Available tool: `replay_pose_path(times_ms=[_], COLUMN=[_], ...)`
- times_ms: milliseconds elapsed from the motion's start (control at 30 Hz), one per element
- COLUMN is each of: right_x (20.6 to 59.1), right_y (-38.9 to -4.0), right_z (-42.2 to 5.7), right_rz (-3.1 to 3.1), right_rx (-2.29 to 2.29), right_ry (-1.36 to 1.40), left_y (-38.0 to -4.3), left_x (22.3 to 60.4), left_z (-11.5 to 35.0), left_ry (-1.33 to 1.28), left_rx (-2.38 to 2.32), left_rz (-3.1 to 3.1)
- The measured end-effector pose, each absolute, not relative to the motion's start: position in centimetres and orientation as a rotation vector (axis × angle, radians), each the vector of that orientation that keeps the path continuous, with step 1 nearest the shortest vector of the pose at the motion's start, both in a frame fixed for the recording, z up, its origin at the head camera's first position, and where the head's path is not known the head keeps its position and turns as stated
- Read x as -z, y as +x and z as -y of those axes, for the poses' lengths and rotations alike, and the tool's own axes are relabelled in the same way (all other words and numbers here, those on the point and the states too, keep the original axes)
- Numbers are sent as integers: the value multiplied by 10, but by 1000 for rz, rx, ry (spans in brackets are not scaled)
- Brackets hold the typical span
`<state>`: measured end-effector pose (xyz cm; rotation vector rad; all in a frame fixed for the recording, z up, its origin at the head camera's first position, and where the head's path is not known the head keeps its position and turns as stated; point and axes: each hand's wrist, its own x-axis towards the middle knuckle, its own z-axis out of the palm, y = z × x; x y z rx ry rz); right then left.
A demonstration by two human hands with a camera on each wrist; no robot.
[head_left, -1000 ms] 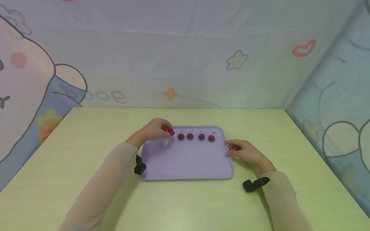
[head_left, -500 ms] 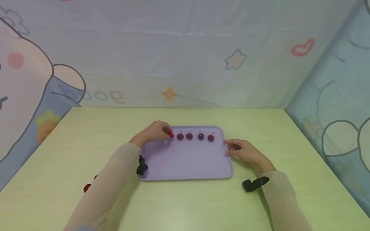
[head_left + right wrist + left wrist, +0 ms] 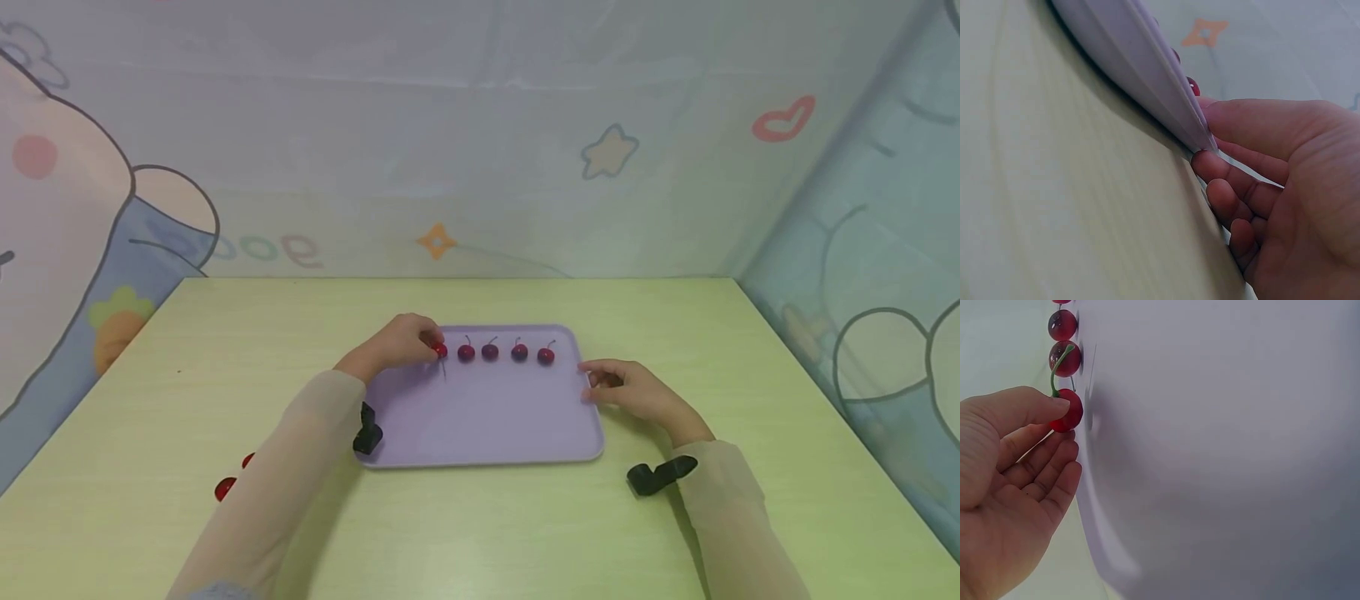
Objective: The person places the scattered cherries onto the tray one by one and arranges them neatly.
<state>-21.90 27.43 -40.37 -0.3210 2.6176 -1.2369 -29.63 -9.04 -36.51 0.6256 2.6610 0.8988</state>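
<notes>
My left hand pinches a red cherry between thumb and forefinger, over the back left part of the tray. The cherry's green stem rises past the thumb in the left wrist view. Several dark red cherries lie in a row along the far side of the lilac tray, their stems pointing away. At the tray's right side, my right hand holds the rim, the thumb above it and a finger underneath, as the right wrist view shows.
Two more red cherries lie on the pale wooden table at the left, partly hidden behind the left sleeve. A printed cloth backdrop stands behind the table. Dark wrist cameras sit on both sleeves.
The left hand has lowered the cherry slightly toward the tray, in line with the row. Two cherries at the left have come out from behind the sleeve. The right hand keeps its hold.
</notes>
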Motion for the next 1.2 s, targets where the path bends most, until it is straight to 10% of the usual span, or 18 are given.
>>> replay_pose_path(times_ms=[1200], right_x=[404], right_y=[-220], right_z=[-269], right_rz=[-2618], right_rx=[1223], right_ry=[-337], left_y=[-291], left_x=[361], left_z=[99], left_ry=[644], left_rx=[-817], left_rz=[-2711])
